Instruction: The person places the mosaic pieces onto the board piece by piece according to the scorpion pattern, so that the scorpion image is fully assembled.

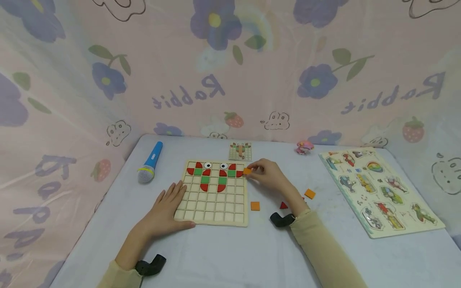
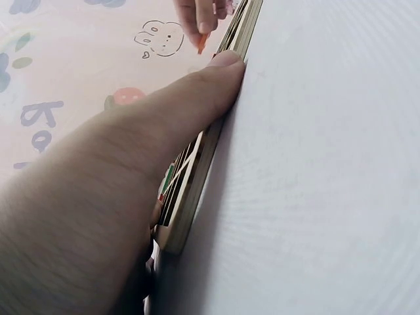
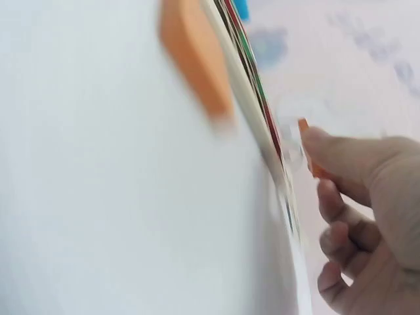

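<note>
A wooden grid board [image 1: 216, 206] lies on the table with red, green and eye-marked pieces set in its upper rows. My left hand [image 1: 162, 214] rests at its lower left corner, fingers spread along the left edge and thumb [image 2: 203, 88] against the front edge. Over the board's upper right edge, my right hand [image 1: 268, 174] pinches an orange square tile [image 1: 247, 171] between thumb and fingertips. The right wrist view shows this tile [image 3: 308, 151] raised above the board, its other fingers curled. A second orange tile [image 1: 255, 206] lies beside the board's right edge.
A small pattern card [image 1: 240, 151] lies behind the board. Another orange tile [image 1: 309, 194] and a red triangle [image 1: 283, 205] lie near the right forearm. A toy microphone [image 1: 151, 162] is at left, a pink figurine [image 1: 305, 147] at back, a picture puzzle [image 1: 369, 200] at right.
</note>
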The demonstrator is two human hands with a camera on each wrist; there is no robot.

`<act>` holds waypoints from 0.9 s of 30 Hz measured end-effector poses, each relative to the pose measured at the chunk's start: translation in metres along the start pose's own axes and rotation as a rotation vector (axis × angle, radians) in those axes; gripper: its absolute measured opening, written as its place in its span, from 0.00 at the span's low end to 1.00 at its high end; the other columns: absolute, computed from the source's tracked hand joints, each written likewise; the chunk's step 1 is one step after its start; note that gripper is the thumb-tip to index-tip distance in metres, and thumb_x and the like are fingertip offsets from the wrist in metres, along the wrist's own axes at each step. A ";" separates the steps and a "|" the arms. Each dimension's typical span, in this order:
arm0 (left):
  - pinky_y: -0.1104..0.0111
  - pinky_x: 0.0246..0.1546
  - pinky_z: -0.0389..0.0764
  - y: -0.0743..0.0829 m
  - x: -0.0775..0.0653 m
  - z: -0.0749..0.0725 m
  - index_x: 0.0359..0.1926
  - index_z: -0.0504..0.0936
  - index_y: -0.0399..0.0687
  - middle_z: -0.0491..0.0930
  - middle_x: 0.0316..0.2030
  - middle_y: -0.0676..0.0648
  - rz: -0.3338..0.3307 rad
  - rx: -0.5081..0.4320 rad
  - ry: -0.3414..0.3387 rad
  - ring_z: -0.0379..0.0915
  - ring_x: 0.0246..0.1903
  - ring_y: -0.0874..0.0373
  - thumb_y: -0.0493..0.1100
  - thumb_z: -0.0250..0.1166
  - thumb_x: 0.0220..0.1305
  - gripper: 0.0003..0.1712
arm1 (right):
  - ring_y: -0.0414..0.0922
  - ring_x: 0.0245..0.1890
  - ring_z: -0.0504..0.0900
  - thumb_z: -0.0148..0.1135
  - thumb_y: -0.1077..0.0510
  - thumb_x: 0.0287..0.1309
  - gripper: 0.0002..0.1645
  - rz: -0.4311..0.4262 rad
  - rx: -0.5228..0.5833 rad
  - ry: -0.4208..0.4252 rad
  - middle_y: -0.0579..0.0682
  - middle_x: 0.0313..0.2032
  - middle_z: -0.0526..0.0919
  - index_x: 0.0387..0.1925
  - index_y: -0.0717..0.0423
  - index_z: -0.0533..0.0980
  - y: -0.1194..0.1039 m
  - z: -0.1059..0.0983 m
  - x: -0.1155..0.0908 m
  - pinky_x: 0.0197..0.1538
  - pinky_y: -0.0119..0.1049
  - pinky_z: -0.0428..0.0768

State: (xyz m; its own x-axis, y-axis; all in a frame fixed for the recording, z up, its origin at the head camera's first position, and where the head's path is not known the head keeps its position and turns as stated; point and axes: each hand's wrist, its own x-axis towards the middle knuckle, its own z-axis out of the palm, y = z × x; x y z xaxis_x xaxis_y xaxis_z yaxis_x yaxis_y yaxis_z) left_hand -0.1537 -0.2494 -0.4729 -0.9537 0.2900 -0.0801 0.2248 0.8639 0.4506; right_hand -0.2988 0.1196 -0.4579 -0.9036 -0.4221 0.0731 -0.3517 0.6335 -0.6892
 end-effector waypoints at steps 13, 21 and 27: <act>0.37 0.80 0.40 0.000 0.001 0.001 0.85 0.50 0.40 0.42 0.85 0.38 -0.015 0.020 0.001 0.34 0.84 0.38 0.77 0.71 0.55 0.73 | 0.44 0.37 0.76 0.74 0.53 0.67 0.18 -0.064 -0.026 -0.063 0.48 0.38 0.86 0.54 0.56 0.88 -0.059 0.046 0.036 0.43 0.35 0.74; 0.37 0.81 0.39 0.001 0.001 0.001 0.85 0.50 0.40 0.42 0.85 0.38 -0.014 0.011 -0.006 0.34 0.84 0.38 0.78 0.71 0.55 0.73 | 0.42 0.28 0.71 0.74 0.54 0.67 0.17 -0.059 -0.041 -0.077 0.47 0.26 0.78 0.52 0.58 0.88 -0.067 0.063 0.050 0.34 0.31 0.68; 0.37 0.81 0.40 -0.001 0.001 0.002 0.85 0.51 0.39 0.43 0.85 0.38 -0.012 0.020 0.002 0.35 0.84 0.38 0.78 0.71 0.55 0.73 | 0.41 0.27 0.71 0.75 0.54 0.66 0.16 -0.038 -0.030 -0.079 0.46 0.26 0.78 0.52 0.56 0.89 -0.068 0.069 0.052 0.31 0.30 0.65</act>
State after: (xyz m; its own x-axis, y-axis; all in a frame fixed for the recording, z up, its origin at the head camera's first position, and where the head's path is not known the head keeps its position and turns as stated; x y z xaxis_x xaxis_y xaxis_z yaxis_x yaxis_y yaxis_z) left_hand -0.1548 -0.2488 -0.4750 -0.9567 0.2786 -0.0841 0.2169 0.8753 0.4321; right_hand -0.3052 0.0098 -0.4565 -0.8679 -0.4951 0.0405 -0.3932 0.6347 -0.6653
